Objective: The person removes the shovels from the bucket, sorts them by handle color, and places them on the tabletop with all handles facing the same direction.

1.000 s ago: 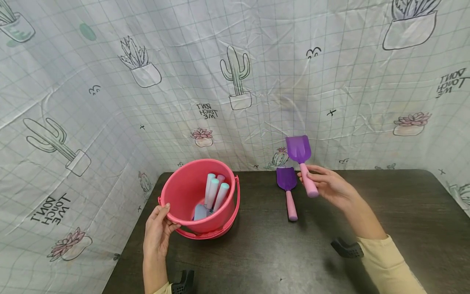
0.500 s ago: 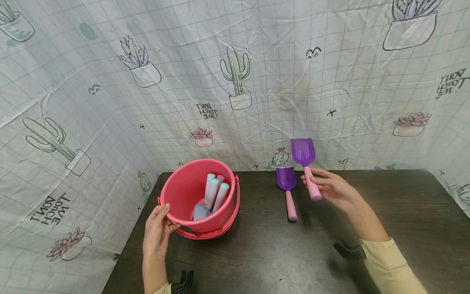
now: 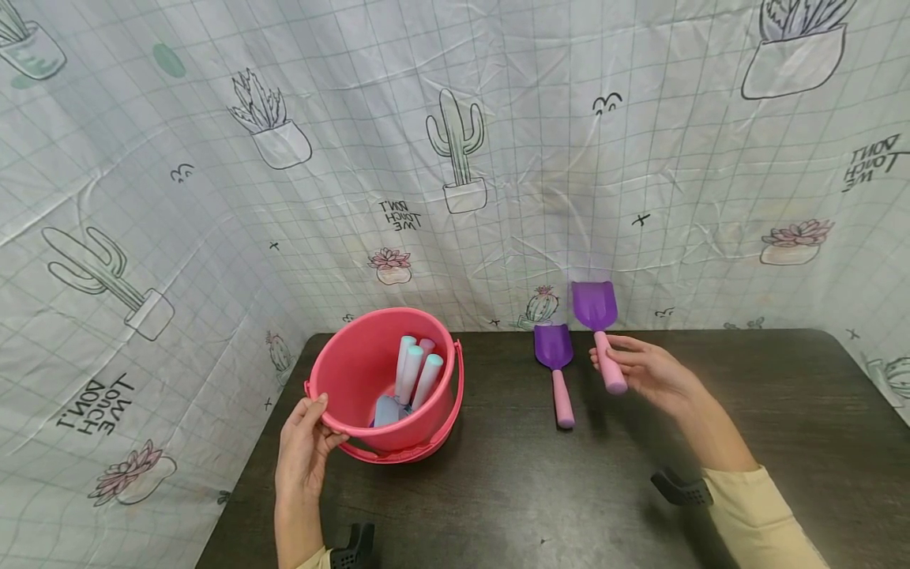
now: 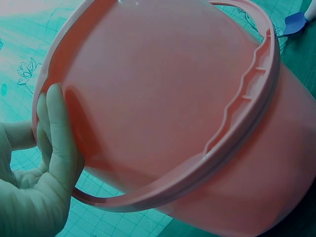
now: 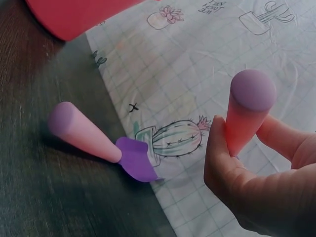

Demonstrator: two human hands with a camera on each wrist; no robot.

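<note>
A pink bucket (image 3: 341,371) stands tilted on the left of the table. My left hand (image 3: 304,450) pinches its rim on the near left side, the thumb on the inner edge; in the left wrist view the fingers (image 4: 60,123) lie against the outer wall. Several tools with pale, teal-tipped handles (image 3: 410,375) lean inside. My right hand (image 3: 657,375) grips the pink handle of a purple toy shovel (image 3: 594,304), blade upward, above the table. Just left of it, a second purple shovel (image 3: 553,346) with a pink handle lies on the table. The held shovel's blade is hidden in the right wrist view.
The dark wooden table (image 3: 498,498) ends at a hanging white cloth (image 3: 533,158) printed with cacti, which rises close behind the shovels and along the left side. The bucket's handle (image 3: 460,387) hangs down around its near right side.
My right hand has moved right and slightly down with its shovel, away from the one lying on the table. The left hand and bucket stay in place.
</note>
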